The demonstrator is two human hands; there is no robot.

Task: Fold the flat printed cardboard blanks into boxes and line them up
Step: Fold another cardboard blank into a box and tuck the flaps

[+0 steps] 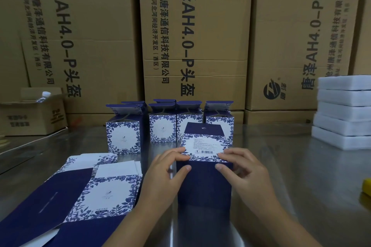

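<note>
Two hands, both engaged on one item.
1. Left hand: fingers curled over the near left corner of the printed panel, thumb on the navy side below it; it pinches that edge.
2. Right hand: the same hold, mirrored, at the near right corner.
3. Box in hand: on the steel table, directly ahead and between the hands, neither hand nearer. Its long axis appears to stand upright, navy side facing the person, barcode panel folded over the top end. A navy flap rises from the panel's far edge, on the side away from the fingers. Judged: closing it means bringing that flap toward the hands, or reaching across the panel.
4. Blanks: a flat, loosely overlapped pile just left of the left forearm.
5. Yellow item, right edge; cannot be identified.
6. Finished boxes: four in a front row beyond the box in hand, top flaps open, more tops visible behind.
7. White foam slabs: stacked far right.
8. Small open carton holding a bottle, far left.
9. Large printed cartons: stacked as a wall behind everything.
</note>
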